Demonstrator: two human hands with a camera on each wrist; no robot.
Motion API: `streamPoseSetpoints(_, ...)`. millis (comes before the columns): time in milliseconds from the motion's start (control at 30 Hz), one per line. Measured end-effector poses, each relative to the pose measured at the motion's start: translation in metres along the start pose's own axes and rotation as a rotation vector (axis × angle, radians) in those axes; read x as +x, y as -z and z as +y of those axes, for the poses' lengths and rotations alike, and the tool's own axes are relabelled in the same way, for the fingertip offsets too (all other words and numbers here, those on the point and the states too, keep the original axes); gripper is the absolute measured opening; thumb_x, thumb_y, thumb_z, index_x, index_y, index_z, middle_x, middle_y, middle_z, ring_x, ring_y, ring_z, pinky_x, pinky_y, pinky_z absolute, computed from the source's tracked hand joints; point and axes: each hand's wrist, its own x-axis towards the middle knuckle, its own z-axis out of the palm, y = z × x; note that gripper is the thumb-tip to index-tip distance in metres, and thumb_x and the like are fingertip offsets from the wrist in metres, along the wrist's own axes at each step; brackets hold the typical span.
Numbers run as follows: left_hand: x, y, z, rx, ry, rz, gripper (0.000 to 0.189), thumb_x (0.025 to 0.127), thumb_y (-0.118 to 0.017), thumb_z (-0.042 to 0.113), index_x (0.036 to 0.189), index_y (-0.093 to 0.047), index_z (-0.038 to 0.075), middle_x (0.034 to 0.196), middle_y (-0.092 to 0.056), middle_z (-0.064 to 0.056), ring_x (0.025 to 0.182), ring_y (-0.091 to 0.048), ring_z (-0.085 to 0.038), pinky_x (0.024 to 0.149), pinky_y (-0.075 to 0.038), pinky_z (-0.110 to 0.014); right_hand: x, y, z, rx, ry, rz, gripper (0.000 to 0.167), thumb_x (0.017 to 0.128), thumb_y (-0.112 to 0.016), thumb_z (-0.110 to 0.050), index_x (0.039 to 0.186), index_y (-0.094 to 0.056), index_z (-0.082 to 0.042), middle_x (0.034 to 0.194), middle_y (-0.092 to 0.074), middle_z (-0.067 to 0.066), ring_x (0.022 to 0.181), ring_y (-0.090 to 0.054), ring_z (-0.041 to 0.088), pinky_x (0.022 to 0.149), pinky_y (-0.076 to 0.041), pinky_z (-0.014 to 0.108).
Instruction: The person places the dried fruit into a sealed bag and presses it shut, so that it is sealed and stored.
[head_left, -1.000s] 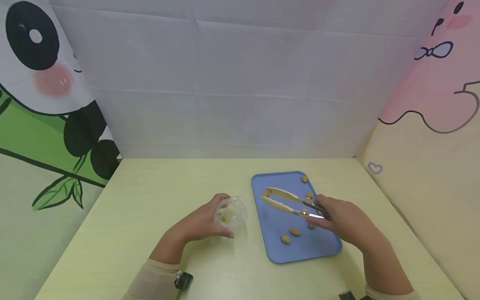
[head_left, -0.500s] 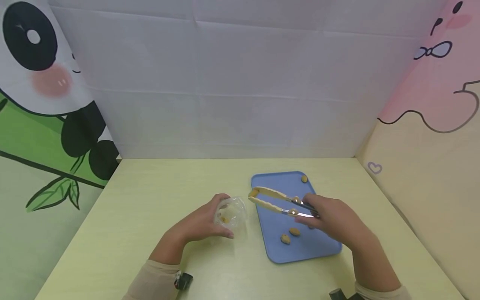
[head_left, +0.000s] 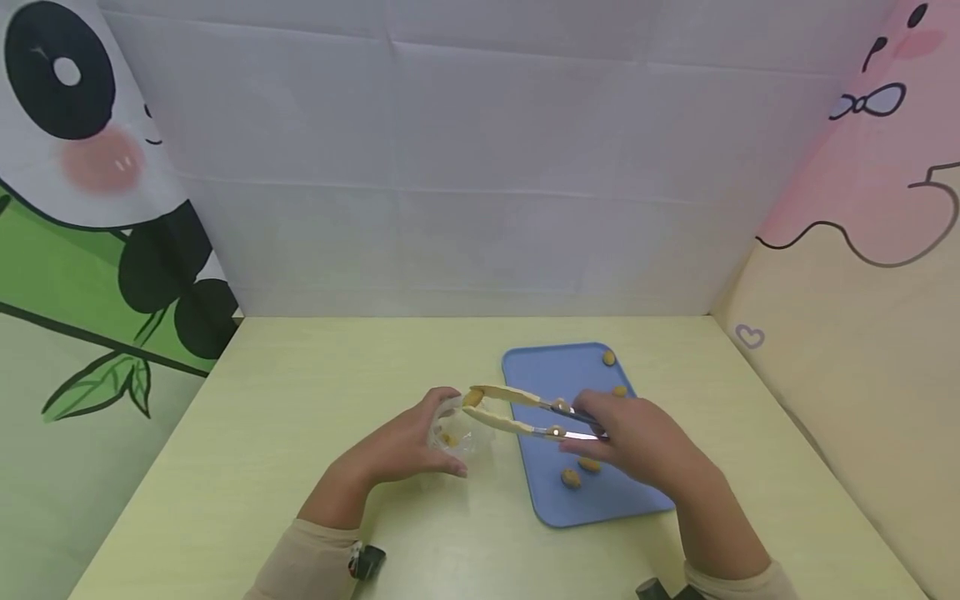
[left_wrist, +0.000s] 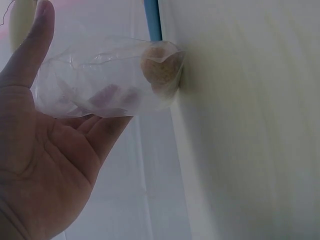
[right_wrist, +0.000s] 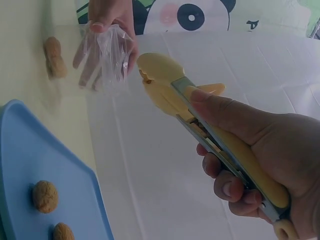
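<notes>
You can read no text, label, brand or number in any of the three views. The one simple sign is a small purple outlined heart (head_left: 750, 336), on the cream wall (head_left: 847, 358) to your right.

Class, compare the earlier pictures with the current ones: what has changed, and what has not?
The right hand carried the tongs, with a nut at their tips, leftward from over the tray to the bag. Nothing was visibly taken or let go. The left hand stayed around the bag; the tray stayed put.
</notes>
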Motion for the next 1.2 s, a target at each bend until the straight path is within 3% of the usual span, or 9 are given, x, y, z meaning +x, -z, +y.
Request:
streamPoseSetpoints(167,0.001,-0.001,0.000,-0.002,0.010,-0.005,0.108,0.069,-0.086,0.050,0.152,-0.022,0.024,0.149,-0.043,-0.010,0.132,-0.047,-0.029,0.101,-0.043,-0.051,0.005,-0.006,-0.005,-0.008,0.028,0.006,0.036,0.085,-0.065,-0.059,0.096,-0.056,-0.026,0.065,-0.043,-0.018,0.054,-0.036,0.000,0.050,-0.033,0.021)
streamPoseSetpoints(367,0.002,0.000,0.001,-0.014,0.008,-0.004,0.107,0.069,-0.087,0.047,0.151,-0.022,0.023,0.130,-0.055,-0.004,0.105,-0.057,-0.021,0.089,-0.046,-0.044,0.008,-0.009,-0.011,-0.009,0.043,-0.002,0.036,0.084,-0.067,-0.058,0.096,-0.056,-0.026,0.067,-0.044,-0.017,0.055,-0.037,0.000,0.049,-0.034,0.021)
streamPoseSetpoints(600,0.002,-0.001,-0.001,-0.010,0.004,0.000,0.108,0.068,-0.088,0.047,0.150,-0.023,0.023,0.142,-0.049,-0.009,0.121,-0.054,-0.023,0.095,-0.045,-0.046,0.007,-0.009,-0.014,-0.012,0.062,0.000,0.046,0.079,-0.069,-0.064,0.095,-0.052,-0.024,0.076,-0.049,-0.015,0.058,-0.040,0.002,0.052,-0.035,0.021)
streamPoseSetpoints(1000,0.001,0.000,-0.001,0.004,-0.013,0.006,0.103,0.068,-0.088,0.047,0.147,-0.026,0.025,0.136,-0.053,-0.007,0.112,-0.056,-0.019,0.092,-0.045,-0.044,0.001,-0.001,-0.006,0.008,0.015,-0.014,0.048,0.078,-0.068,-0.068,0.094,-0.050,-0.027,0.079,-0.053,-0.016,0.056,-0.043,0.002,0.053,-0.038,0.022)
streamPoseSetpoints(1200,0.000,0.001,0.002,0.009,-0.006,0.010,0.104,0.068,-0.088,0.046,0.149,-0.026,0.024,0.136,-0.053,-0.003,0.117,-0.055,-0.021,0.095,-0.044,-0.045,-0.008,0.009,0.004,0.022,-0.050,-0.028,0.047,0.078,-0.069,-0.065,0.097,-0.052,-0.027,0.082,-0.056,-0.013,0.061,-0.047,0.004,0.057,-0.040,0.025)
